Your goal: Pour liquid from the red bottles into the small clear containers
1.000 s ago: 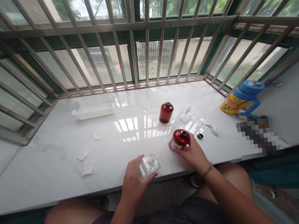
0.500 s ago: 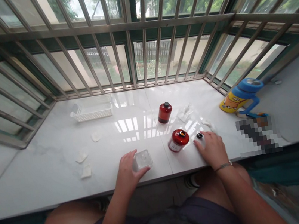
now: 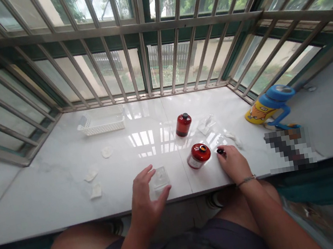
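Note:
Near the front edge of the table lies a small clear plastic box (image 3: 161, 177). My left hand (image 3: 144, 193) is at its left side, thumb and fingers spread apart; whether the thumb touches the box I cannot tell. Between the thumb and fingers of my right hand (image 3: 234, 163) is a small black cap (image 3: 220, 151). Just left of that hand stands an uncapped red bottle (image 3: 198, 156) with a pale label and an orange-looking mouth. Behind it is a second red bottle (image 3: 183, 125), upright with its black cap on.
A white plastic basket (image 3: 103, 127) sits at the back left of the white tabletop (image 3: 53, 188). Cotton pads (image 3: 107, 152) lie at the left, crumpled clear plastic (image 3: 206, 124) at the right. A blue and yellow drinking bottle (image 3: 259, 110) stands far right. Metal window bars (image 3: 139, 30) border the back.
My right hand has picked up the black cap from the table and tilted it. My left hand has shifted slightly, its fingers opening away from the clear box.

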{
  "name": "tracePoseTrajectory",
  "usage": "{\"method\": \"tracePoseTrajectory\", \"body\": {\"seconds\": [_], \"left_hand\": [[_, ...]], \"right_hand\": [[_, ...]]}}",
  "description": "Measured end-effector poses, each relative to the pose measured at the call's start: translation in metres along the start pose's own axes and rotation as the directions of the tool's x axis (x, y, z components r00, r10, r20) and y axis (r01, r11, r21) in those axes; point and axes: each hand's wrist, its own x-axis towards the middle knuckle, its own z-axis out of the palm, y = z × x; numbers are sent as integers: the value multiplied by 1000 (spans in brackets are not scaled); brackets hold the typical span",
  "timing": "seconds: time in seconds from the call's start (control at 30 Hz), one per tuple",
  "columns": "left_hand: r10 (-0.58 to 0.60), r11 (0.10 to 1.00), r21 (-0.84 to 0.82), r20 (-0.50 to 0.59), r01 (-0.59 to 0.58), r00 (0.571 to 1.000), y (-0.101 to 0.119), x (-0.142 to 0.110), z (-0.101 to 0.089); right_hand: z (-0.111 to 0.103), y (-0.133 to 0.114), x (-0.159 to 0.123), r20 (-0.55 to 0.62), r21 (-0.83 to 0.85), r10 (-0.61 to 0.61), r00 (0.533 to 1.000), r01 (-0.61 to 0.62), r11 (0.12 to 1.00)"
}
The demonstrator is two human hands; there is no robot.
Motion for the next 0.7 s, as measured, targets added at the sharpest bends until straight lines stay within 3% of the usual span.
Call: {"method": "tracePoseTrajectory", "body": {"seconds": [0.1, 0.23, 0.43, 0.7], "left_hand": [[103, 992, -84, 83, -96, 991, 31, 11, 8], [199, 978, -113, 279, -174, 939, 53, 31, 40], [224, 974, -73, 459, -215, 860, 57, 65, 87], [183, 979, -32, 578, -202, 795, 54, 65, 99]], "right_hand": [[-17, -14, 2, 16, 107, -31, 999, 30, 994], [-49, -48, 4, 11, 255, -144, 990, 136, 957], [-78, -76, 10, -15, 154, -283, 959, 282, 947], [-96, -84, 24, 79, 21, -440, 894, 440, 898]]}}
